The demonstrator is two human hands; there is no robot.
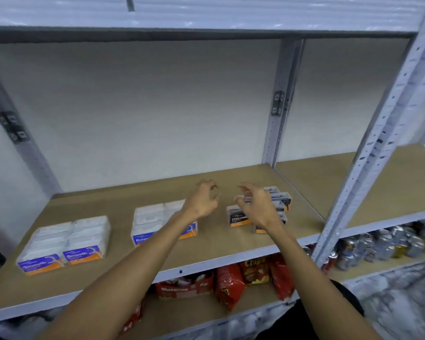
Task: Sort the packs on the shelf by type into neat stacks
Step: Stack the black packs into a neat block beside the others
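**Shelf** (206, 244): wood-toned board in a grey metal frame, with a pale panel behind it.

**Smooth packs** (62, 241): white packs with blue-and-orange labels. They sit in two stacks side by side at the near left of the shelf, labels facing the near edge.

**Round packs** (149, 220): white packs with the same blue-and-orange labelling. They form one block near the middle of the shelf, well apart from the Smooth packs. The left forearm crosses over the block's right part.

**Charcoal packs** (238, 218): dark labels over an orange band, grouped right of the middle. More of them run toward the far right, partly hidden by the right hand, and the group lies less evenly than the white ones.

**Left hand** (203, 202): held over the board in the gap between the Round packs and the Charcoal packs, just past the far right corner of the Round block. Its fingers (212, 190) are half curled and spread apart, gripping nothing.

**Right hand** (254, 206): held over the Charcoal packs. Its fingers (245, 188) are half curled and spread, with nothing pinched. Blur hides whether any fingertip touches a pack.

**Lower shelf** (253, 299): holds red snack bags (230, 283) and a red carton (184, 287).

**Cans** (383, 241): in the right bay, beyond the upright post (368, 148).
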